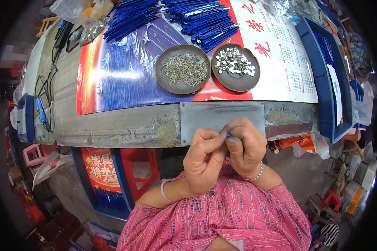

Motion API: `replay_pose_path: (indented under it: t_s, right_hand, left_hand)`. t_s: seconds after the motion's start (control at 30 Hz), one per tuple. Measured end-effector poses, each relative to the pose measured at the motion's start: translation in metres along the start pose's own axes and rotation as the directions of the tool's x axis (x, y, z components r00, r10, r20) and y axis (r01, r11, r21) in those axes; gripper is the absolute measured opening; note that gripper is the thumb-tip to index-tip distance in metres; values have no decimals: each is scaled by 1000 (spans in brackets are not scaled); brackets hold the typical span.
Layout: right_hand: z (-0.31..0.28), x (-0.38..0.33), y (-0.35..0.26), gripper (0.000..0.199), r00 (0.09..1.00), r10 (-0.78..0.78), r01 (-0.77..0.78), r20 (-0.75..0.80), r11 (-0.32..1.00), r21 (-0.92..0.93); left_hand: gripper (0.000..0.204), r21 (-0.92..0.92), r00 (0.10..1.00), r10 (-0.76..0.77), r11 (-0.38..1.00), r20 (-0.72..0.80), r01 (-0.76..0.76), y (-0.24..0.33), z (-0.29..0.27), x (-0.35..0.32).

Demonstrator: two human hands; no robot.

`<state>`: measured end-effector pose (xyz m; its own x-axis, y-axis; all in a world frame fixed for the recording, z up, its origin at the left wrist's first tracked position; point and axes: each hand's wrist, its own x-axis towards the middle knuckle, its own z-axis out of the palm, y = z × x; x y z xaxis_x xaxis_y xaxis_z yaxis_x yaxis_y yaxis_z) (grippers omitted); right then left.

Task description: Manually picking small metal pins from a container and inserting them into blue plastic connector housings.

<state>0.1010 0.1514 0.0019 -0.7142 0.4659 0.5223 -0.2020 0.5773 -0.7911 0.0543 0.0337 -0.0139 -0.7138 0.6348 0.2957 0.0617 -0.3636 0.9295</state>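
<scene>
While both hands meet over the near edge of the bench, a small blue piece (pixel 229 135) sits between their fingertips, mostly hidden, so its shape is hard to tell. The left hand (pixel 205 157) is drawn into a narrow pinch, thumb against forefinger, at one side of the piece; the right hand (pixel 247 146) pinches it from the other side, its fingers curled. Behind them, a grey metal plate (pixel 222 117) lies on the worn edge of the bench (pixel 121 127). Beyond the plate, on a printed poster (pixel 125 83), stand two round brown dishes side by side: the left dish (pixel 163 81) holds slim metal pins (pixel 186 69), and the right dish (pixel 224 81) holds small round discs (pixel 234 62), many of them white or shiny. Farther back, long blue strips (pixel 132 19) lie in two heaps. A blue tray (pixel 324 92) stands at the right end, with more blue pieces (pixel 322 48) inside, and a blue-handled tool (pixel 41 109) lies at the far left beside a dark cable (pixel 50 85).
</scene>
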Motion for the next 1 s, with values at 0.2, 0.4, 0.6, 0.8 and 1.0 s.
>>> replay_pose_path:
  t_s: [0.2,0.4,0.6,0.8,1.0]
  right_hand:
    - [3,-11,12,31,996,-21,19,89,1000,25]
    - [-5,-7,13,21,986,124,-131,112,989,64]
    - [-18,4,4,41,933,270,-227,-236,954,195]
    - [-15,1,3,73,952,275,-243,-136,947,210]
    - [-10,-3,2,68,967,234,-220,-102,967,127]
  left_hand:
    - [24,8,988,-150,989,-34,150,5,-1,-2]
    - [25,-22,995,-102,995,-14,102,3,-1,-1]
    - [25,-309,960,-275,910,47,275,-6,4,-4]
    - [28,-419,898,-437,826,-52,378,2,5,-6]
    - [24,-279,928,-366,900,-64,336,5,-5,-9]
